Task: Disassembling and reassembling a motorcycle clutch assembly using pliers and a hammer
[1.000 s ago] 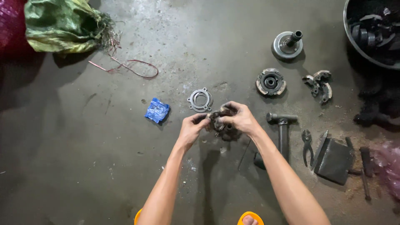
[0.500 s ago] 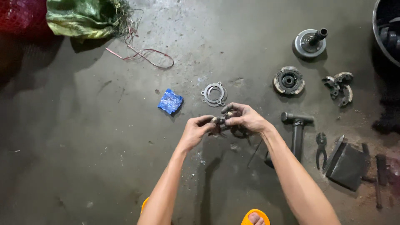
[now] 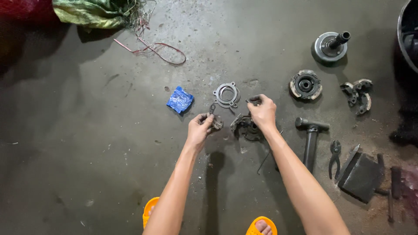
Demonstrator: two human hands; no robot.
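- Your left hand is pinching a small dark metal piece between fingers and thumb, just above the concrete floor.
- Your right hand is gripping another small metal part at its fingertips.
- A dark round mechanical assembly is lying on the floor between your hands, just below the right one.
- A flat metal ring plate is sitting just beyond your hands, with a crumpled blue wrapper to its left.
- A hammer and pliers are lying to your right.
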